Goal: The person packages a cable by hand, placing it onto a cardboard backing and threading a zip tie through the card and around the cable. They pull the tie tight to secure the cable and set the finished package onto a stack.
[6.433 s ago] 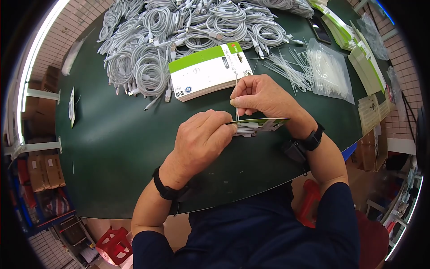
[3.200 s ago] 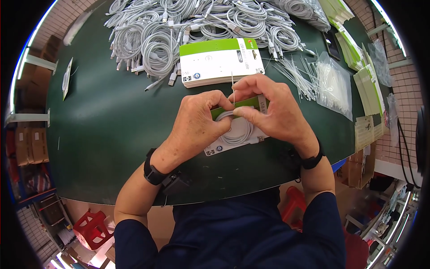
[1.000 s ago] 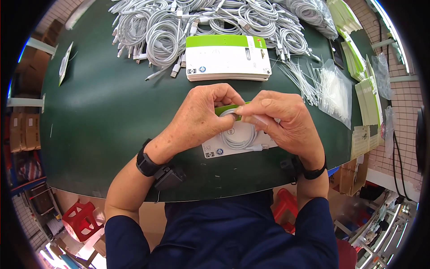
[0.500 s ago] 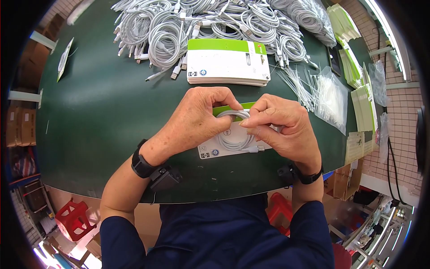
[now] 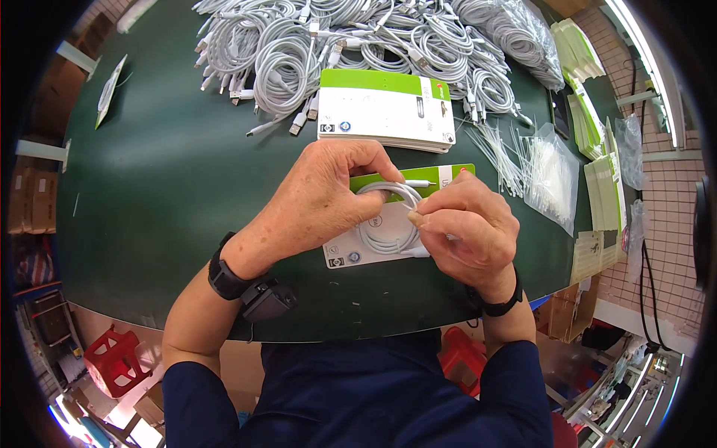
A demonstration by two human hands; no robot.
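A coiled white USB cable [image 5: 377, 237] lies on a green-and-white packaging card [image 5: 343, 246] in front of me. My left hand [image 5: 328, 183] pinches the upper left of the coil between thumb and forefinger, against the card. My right hand [image 5: 474, 235] is closed at the coil's right side, its thumb and forefinger pressed together. Whatever is between those fingertips is too small to make out. One white plug [image 5: 420, 184] rests on the card's green band. The cable's other end [image 5: 418, 252] runs toward my right hand, which hides its tip.
Behind the card stands a stack of similar cards [image 5: 385, 112], with a heap of coiled cables [image 5: 291, 67] beyond. Loose white cable ties [image 5: 497, 160] and a bag of ties [image 5: 551, 175] lie to the right. More cards [image 5: 603, 187] line the right edge; a single packed card [image 5: 110, 93] lies far left.
My right hand has drawn slightly right and turned, its fingers curling in more. The upper plug now shows on the green band, and the lower plug's tip is covered. My left hand keeps its grip.
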